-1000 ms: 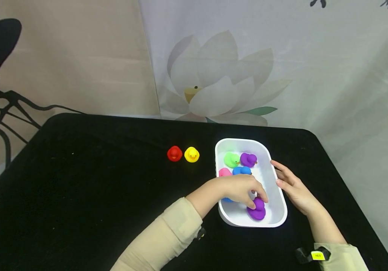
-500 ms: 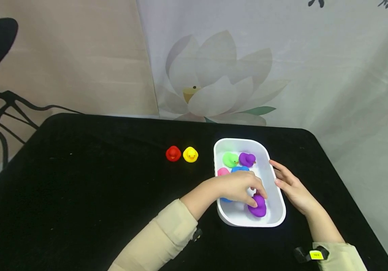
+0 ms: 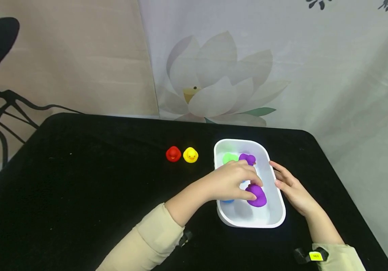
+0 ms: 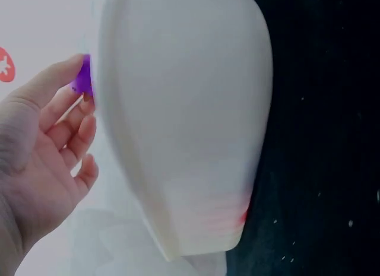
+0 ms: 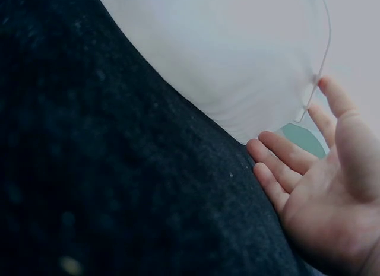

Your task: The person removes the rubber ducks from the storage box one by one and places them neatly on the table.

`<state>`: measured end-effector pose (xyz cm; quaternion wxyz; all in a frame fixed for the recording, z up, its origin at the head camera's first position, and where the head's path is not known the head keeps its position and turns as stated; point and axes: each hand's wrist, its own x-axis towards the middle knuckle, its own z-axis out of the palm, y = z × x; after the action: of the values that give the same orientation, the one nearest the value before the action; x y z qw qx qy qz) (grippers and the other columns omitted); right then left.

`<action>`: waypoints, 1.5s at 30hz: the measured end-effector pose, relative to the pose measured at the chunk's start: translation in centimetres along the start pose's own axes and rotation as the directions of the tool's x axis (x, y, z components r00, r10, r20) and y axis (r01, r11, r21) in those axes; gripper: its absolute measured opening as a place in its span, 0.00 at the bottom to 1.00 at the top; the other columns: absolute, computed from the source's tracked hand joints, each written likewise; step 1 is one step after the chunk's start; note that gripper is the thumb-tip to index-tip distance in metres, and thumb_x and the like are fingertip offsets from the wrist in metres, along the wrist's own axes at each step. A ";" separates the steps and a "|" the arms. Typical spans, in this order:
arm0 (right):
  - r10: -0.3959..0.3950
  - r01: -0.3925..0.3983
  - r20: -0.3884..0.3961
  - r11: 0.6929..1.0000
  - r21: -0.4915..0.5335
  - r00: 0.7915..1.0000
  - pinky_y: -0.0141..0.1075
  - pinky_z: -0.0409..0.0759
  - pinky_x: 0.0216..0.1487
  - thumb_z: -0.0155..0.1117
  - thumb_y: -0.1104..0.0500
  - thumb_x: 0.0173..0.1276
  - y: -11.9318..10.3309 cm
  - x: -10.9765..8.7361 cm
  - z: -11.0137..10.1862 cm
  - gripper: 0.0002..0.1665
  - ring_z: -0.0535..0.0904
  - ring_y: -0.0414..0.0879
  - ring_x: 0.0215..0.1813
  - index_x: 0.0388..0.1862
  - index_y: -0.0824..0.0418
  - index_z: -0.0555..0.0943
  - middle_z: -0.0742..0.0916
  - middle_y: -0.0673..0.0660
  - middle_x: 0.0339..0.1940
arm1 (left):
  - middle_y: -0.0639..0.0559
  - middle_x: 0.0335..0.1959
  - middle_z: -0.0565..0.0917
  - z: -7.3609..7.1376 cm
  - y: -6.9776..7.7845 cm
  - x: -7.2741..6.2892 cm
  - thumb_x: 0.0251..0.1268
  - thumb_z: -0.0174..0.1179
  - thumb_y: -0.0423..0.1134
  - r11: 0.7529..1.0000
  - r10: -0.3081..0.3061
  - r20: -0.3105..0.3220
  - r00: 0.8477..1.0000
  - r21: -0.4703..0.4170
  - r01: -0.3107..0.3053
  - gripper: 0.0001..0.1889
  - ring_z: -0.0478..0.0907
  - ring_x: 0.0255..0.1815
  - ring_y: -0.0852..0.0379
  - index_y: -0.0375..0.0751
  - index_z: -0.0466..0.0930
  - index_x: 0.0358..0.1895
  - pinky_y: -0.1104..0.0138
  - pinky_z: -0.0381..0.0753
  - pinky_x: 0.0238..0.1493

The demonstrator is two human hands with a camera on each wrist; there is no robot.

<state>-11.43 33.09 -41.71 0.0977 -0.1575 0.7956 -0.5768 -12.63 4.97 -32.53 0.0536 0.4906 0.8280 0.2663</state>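
The left grip (image 3: 233,181) pinches a purple duck (image 3: 257,197) over a tray (image 3: 270,213)

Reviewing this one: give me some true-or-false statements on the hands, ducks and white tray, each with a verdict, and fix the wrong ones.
1. The left hand pinches a purple duck. True.
2. The right hand touches the white tray. True.
3. The red duck and the yellow duck sit side by side. True.
4. Both of those ducks are in the white tray. False: they are outside it, on the black tabletop.
5. Only one purple duck is in view. False: a second purple duck sits in the white tray.
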 end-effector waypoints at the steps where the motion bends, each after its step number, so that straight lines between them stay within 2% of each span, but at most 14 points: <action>1: -0.001 0.001 0.000 1.000 0.002 1.000 0.34 0.75 0.51 0.45 0.63 0.76 0.0 0.0 0.0 0.32 0.77 0.39 0.56 0.76 0.57 0.53 0.67 0.72 0.67 | 0.64 0.46 0.83 -0.2 0.1 -0.2 0.57 0.68 0.49 1.000 -0.009 -0.022 1.000 0.003 0.009 0.19 0.68 0.54 0.65 0.51 0.83 0.52 0.70 0.64 0.55; 8: 0.011 -0.011 -0.004 1.000 0.003 1.000 0.32 0.74 0.52 0.45 0.63 0.76 -0.1 0.0 0.1 0.32 0.76 0.38 0.57 0.76 0.57 0.52 0.65 0.75 0.67 | 0.62 0.45 0.82 -1.6 0.7 -1.8 0.54 0.70 0.48 0.997 -0.077 -0.168 0.983 -0.020 0.075 0.19 0.69 0.51 0.63 0.49 0.84 0.49 0.69 0.68 0.52; 12: 0.022 -0.022 -0.012 1.000 -0.006 1.000 0.33 0.74 0.52 0.46 0.63 0.76 -0.2 0.0 0.1 0.32 0.76 0.37 0.56 0.76 0.58 0.52 0.65 0.75 0.67 | 0.60 0.43 0.82 -2.3 0.7 -2.8 0.52 0.72 0.46 0.995 -0.092 -0.250 0.964 -0.054 0.081 0.17 0.70 0.49 0.62 0.48 0.84 0.46 0.67 0.70 0.51; 15: 0.027 -0.027 -0.024 0.999 -0.018 0.999 0.38 0.74 0.53 0.47 0.62 0.76 -0.3 0.0 0.1 0.33 0.77 0.38 0.56 0.76 0.58 0.52 0.65 0.74 0.67 | 0.61 0.39 0.82 -2.7 0.8 -3.5 0.51 0.73 0.45 0.993 -0.114 -0.303 0.946 -0.067 0.099 0.16 0.69 0.48 0.62 0.48 0.85 0.44 0.65 0.69 0.50; 18: 0.030 -0.031 -0.034 0.999 -0.032 0.999 0.45 0.74 0.54 0.47 0.62 0.75 -0.3 0.0 0.2 0.33 0.77 0.39 0.56 0.76 0.57 0.53 0.66 0.73 0.68 | 0.62 0.35 0.81 -3.0 0.7 -4.2 0.50 0.73 0.45 0.989 -0.148 -0.356 0.923 -0.075 0.130 0.15 0.69 0.47 0.63 0.48 0.85 0.42 0.66 0.69 0.48; 21: 0.032 -0.034 -0.039 0.999 -0.038 0.999 0.49 0.73 0.55 0.48 0.61 0.75 -0.3 0.0 0.2 0.33 0.77 0.39 0.56 0.76 0.56 0.53 0.66 0.72 0.68 | 0.62 0.34 0.80 -3.3 0.6 -4.9 0.49 0.74 0.44 0.985 -0.171 -0.428 0.887 -0.080 0.152 0.15 0.68 0.44 0.64 0.48 0.85 0.41 0.69 0.71 0.45; 25: 0.038 -0.039 -0.043 0.999 -0.037 0.998 0.49 0.73 0.55 0.48 0.62 0.76 -0.3 0.0 0.2 0.33 0.77 0.40 0.56 0.76 0.57 0.53 0.67 0.73 0.68 | 0.62 0.32 0.78 -3.7 0.3 -5.6 0.46 0.76 0.43 0.986 -0.163 -0.528 0.834 -0.059 0.155 0.15 0.67 0.40 0.65 0.47 0.85 0.39 0.70 0.71 0.40; 28: 0.044 -0.046 -0.045 0.998 -0.035 0.998 0.51 0.72 0.55 0.48 0.61 0.76 -0.3 0.0 0.2 0.33 0.77 0.40 0.56 0.76 0.57 0.53 0.66 0.72 0.68 | 0.62 0.30 0.76 -4.0 0.0 -6.1 0.45 0.76 0.41 0.987 -0.148 -0.579 0.802 -0.032 0.159 0.15 0.66 0.39 0.65 0.45 0.85 0.38 0.69 0.70 0.39; 32: 0.047 -0.049 -0.046 0.998 -0.038 0.998 0.52 0.71 0.55 0.48 0.61 0.75 -0.2 0.0 0.2 0.33 0.77 0.40 0.56 0.76 0.57 0.53 0.67 0.72 0.68 | 0.61 0.30 0.76 -4.3 -0.3 -6.9 0.45 0.77 0.41 0.984 -0.150 -0.609 0.779 -0.016 0.177 0.15 0.66 0.39 0.64 0.44 0.85 0.38 0.68 0.70 0.38; 38: 0.038 -0.039 -0.035 0.999 -0.027 0.999 0.36 0.73 0.53 0.47 0.62 0.75 -0.2 0.0 0.1 0.33 0.77 0.38 0.56 0.76 0.59 0.53 0.66 0.74 0.67 | 0.59 0.32 0.79 -4.7 -0.9 -8.0 0.43 0.78 0.41 0.978 -0.176 -0.637 0.751 -0.024 0.209 0.17 0.68 0.40 0.62 0.42 0.85 0.37 0.66 0.72 0.39; 40: 0.036 -0.037 -0.030 0.999 -0.019 0.999 0.33 0.73 0.51 0.47 0.63 0.75 -0.2 0.1 0.1 0.33 0.77 0.38 0.55 0.76 0.59 0.53 0.66 0.75 0.67 | 0.58 0.32 0.80 -4.9 -1.2 -8.4 0.42 0.78 0.41 0.975 -0.184 -0.650 0.737 -0.028 0.219 0.17 0.68 0.40 0.61 0.42 0.85 0.37 0.66 0.73 0.40; 45: 0.038 -0.038 -0.025 0.999 -0.008 0.999 0.33 0.74 0.51 0.47 0.63 0.75 -0.2 0.2 0.1 0.33 0.77 0.38 0.55 0.76 0.59 0.53 0.66 0.75 0.67 | 0.57 0.31 0.80 -5.6 -2.2 -9.2 0.42 0.78 0.40 0.966 -0.214 -0.683 0.699 -0.043 0.254 0.16 0.69 0.40 0.59 0.41 0.84 0.35 0.63 0.74 0.39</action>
<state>-11.50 32.84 -41.55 0.0982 -0.1357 0.8019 -0.5735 -11.63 -5.75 -30.44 -0.2338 0.2505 0.8520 0.3959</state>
